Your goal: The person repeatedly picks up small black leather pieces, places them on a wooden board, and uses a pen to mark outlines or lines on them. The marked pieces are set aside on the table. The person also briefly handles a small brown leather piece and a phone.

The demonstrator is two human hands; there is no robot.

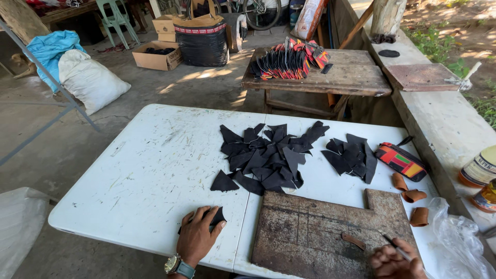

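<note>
My left hand (199, 236) rests near the front edge of the white folding table (155, 165), fingers closed over a black leather piece (217, 216). My right hand (395, 261) grips a thin pen-like tool (393, 247) over a worn brown cutting board (315, 227). A small brown leather strip (353, 239) lies on the board just left of that hand. A large heap of black leather pieces (268, 155) sits mid-table, with a smaller heap (351, 157) to its right.
A colourful striped pouch (402, 161) and three curled brown leather bits (413, 196) lie at the table's right. Clear plastic (460, 243) and jars (478, 168) sit by the concrete ledge. A wooden bench (351, 77) behind holds stacked red-black pieces (289, 59). Sacks and boxes stand at left.
</note>
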